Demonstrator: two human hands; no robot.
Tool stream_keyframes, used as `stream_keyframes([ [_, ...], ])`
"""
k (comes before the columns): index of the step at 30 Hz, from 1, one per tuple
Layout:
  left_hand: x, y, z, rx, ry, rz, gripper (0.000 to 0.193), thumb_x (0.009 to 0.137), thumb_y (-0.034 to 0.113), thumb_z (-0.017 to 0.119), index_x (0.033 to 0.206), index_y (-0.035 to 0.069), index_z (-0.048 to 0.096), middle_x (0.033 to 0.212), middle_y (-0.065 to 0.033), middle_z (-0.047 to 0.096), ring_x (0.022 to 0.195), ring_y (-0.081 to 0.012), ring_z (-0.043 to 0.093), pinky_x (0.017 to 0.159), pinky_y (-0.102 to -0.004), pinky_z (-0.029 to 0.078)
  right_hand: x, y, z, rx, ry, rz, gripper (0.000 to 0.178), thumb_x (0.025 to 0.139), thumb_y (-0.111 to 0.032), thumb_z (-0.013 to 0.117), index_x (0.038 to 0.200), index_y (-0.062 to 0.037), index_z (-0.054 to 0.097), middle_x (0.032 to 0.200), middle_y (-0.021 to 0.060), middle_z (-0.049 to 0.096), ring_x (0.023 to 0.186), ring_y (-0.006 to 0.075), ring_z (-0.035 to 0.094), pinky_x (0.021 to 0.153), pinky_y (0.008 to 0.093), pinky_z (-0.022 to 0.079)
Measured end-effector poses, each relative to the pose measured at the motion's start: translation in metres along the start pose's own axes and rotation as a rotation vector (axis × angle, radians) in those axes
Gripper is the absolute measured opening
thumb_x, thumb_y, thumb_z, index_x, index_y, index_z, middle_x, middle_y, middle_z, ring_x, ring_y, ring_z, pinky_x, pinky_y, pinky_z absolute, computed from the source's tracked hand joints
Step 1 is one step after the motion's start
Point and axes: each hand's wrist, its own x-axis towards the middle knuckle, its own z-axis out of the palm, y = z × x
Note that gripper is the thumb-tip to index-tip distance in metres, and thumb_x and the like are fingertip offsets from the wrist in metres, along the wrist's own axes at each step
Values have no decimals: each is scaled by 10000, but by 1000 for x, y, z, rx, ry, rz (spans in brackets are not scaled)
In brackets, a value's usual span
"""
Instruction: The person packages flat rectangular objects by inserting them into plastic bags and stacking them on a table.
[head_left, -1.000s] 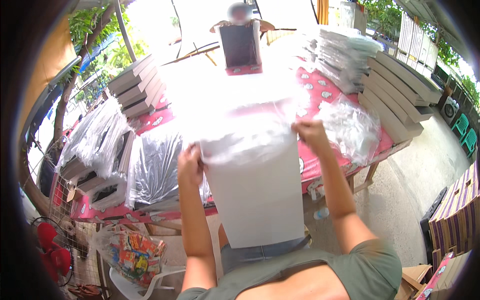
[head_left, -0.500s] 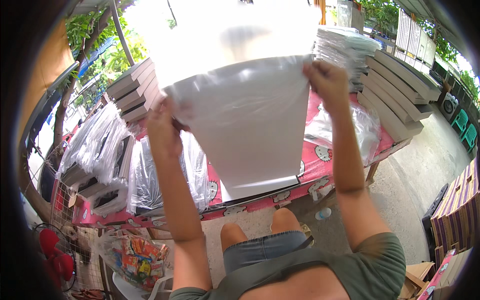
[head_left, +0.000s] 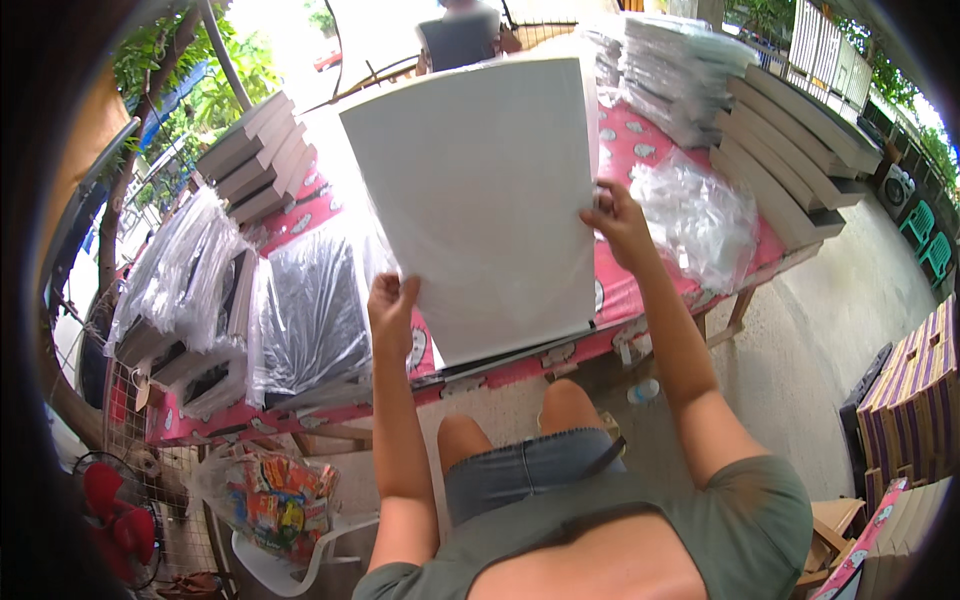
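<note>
Left hand (head_left: 393, 305) and right hand (head_left: 620, 225) pinch opposite side edges of white board (head_left: 480, 210), tilted up, bottom edge at near rim of surface (head_left: 617, 275), between plastic-wrapped dark board (head_left: 315, 310) and loose plastic (head_left: 695, 215). Bottom could slip off rim if grip loosens. Versus earlier: hands lower, closer together.

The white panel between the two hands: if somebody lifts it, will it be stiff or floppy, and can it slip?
The white panel is probably fairly stiff, as its broad face shows no deep folds. It may bend slightly: its top edge looks curved, though the lens could cause that. Its smooth face might be somewhat slippery.
</note>
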Motion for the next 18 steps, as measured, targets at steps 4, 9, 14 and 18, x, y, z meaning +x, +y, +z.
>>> stream_keyframes([
  [4, -30, -8, 24, -105, 47, 75, 247, 806, 14, 574, 1016, 33, 445, 813, -20, 571, 722, -56, 509, 637, -191, 411, -31, 19, 7, -4, 87, 97, 459, 770, -61, 609, 1161, 25, 383, 904, 124, 601, 809, 146, 573, 708, 262, 460],
  [9, -78, -23, 10, 225, 74, -215, 266, 821, 12, 546, 1081, -7, 496, 774, -48, 611, 641, -63, 520, 575, -183, 400, -94, 35, 4, 12, 238, 237, 509, 763, -18, 585, 1211, -21, 342, 857, 106, 599, 705, 108, 574, 565, 215, 463],
  [14, -120, 21, 9, 53, 96, -325, 430, 831, -1, 481, 1231, 7, 323, 768, -94, 607, 644, -86, 546, 565, -186, 428, -127, 8, 5, -61, -66, 537, 648, 710, -63, 662, 1250, -28, 307, 1026, 161, 524, 865, 156, 541, 687, 272, 462],
  [18, -182, 31, 17, 38, 147, -448, 441, 823, 6, 456, 1235, 9, 301, 855, -109, 564, 713, -128, 558, 664, -249, 456, -194, -14, 13, -259, -76, 639, 475, 699, -70, 659, 1131, -41, 466, 766, 70, 563, 683, 105, 542, 575, 235, 451],
])
